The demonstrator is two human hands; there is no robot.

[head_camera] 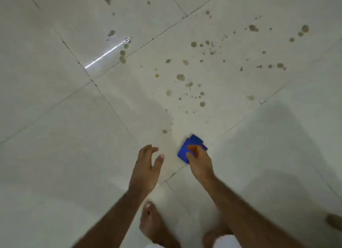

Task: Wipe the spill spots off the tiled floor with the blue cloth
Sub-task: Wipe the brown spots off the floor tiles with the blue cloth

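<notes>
The blue cloth [187, 148] is being gripped by the right hand [199, 164]. The left hand [147, 167] is being held empty, fingers spread. Spill spots [201, 68] are lying toward twelve o'clock.

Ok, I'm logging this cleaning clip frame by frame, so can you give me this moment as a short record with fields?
surface: pale tiled floor with dark grout lines
cloth: folded blue cloth, near the floor
right hand: right hand gripping the cloth
left hand: left hand open, fingers spread, holding nothing
spill spots: brownish spots scattered ahead of the cloth, mostly upper right
nearest spot: small spot just up-left of the cloth
progress: many spots unwiped
</notes>
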